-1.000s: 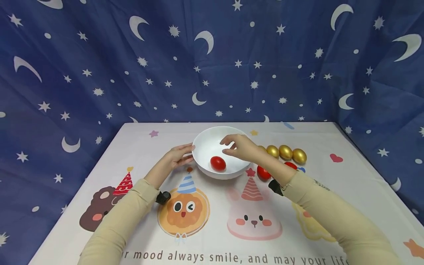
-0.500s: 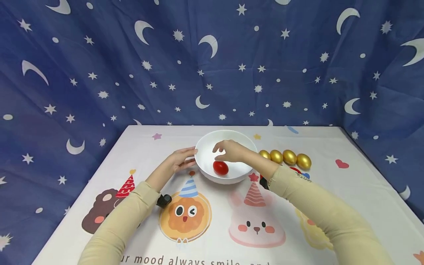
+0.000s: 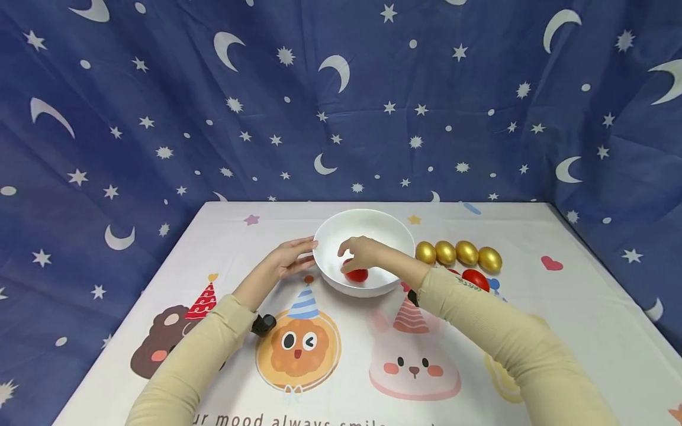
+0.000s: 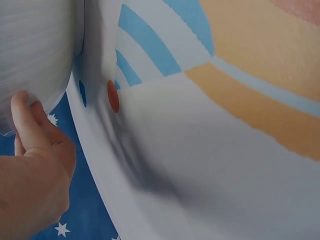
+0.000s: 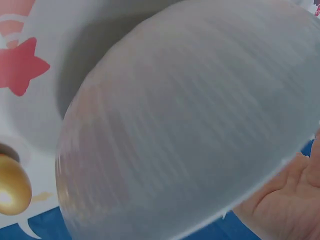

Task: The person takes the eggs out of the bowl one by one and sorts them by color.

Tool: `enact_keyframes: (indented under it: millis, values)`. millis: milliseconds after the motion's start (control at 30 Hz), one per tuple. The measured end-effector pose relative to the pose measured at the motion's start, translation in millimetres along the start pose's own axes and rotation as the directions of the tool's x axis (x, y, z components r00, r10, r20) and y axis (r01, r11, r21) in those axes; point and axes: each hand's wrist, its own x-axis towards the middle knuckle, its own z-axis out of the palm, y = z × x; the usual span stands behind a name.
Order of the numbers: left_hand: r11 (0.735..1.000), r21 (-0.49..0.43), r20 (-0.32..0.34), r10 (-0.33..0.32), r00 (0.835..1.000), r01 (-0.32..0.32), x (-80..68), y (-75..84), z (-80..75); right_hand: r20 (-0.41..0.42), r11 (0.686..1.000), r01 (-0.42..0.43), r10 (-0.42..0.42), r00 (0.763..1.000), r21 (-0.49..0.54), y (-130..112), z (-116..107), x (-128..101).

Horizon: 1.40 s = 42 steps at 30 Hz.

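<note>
In the head view a white bowl stands mid-table, with a red egg inside. My left hand is at the bowl's left side, its nearly straight fingers touching the outer wall near the rim. The left wrist view shows those fingertips against the bowl's outside. My right hand reaches down into the bowl over the egg, partly covering it. Its thumb overlaps the egg, and a gap shows between thumb and forefinger. In the right wrist view the bowl wall hides most of that hand.
Right of the bowl, several golden eggs stand in a row. Red eggs lie in front of them, partly hidden by the right sleeve. A printed white cloth covers the table; a blue star-and-moon curtain hangs behind it.
My right hand has moved left and down inside the bowl, from above the red egg to overlapping it. The left hand keeps its place at the bowl. The head view has shifted slightly.
</note>
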Motion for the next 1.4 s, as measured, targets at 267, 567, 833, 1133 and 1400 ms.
enact_keyframes:
  millis: [267,567,833,1133,1400]
  values:
    - [1.0,-0.027,0.001,-0.012,1.0,0.012,-1.0,2.5,2.1,0.022,1.0,-0.025,0.025,0.999,-0.004,-0.3,5.4,1.2]
    - [1.0,-0.013,0.001,-0.02,1.0,0.02,0.8,2.4,1.7,-0.002,0.999,-0.043,0.043,0.999,-0.007,3.9,12.3,5.5]
    - [1.0,0.01,-0.003,-0.015,1.0,0.015,1.7,2.1,1.4,-0.056,1.0,-0.011,0.009,0.998,-0.029,10.2,20.5,9.4]
    - [1.0,0.005,-0.016,-0.014,1.0,0.014,-0.8,0.8,0.0,-0.06,1.0,-0.01,0.01,0.998,-0.009,9.8,21.7,8.9]
    - [1.0,0.001,-0.017,-0.013,1.0,0.013,0.0,0.8,0.3,-0.046,0.999,-0.037,0.038,0.998,0.022,10.7,22.2,6.8]
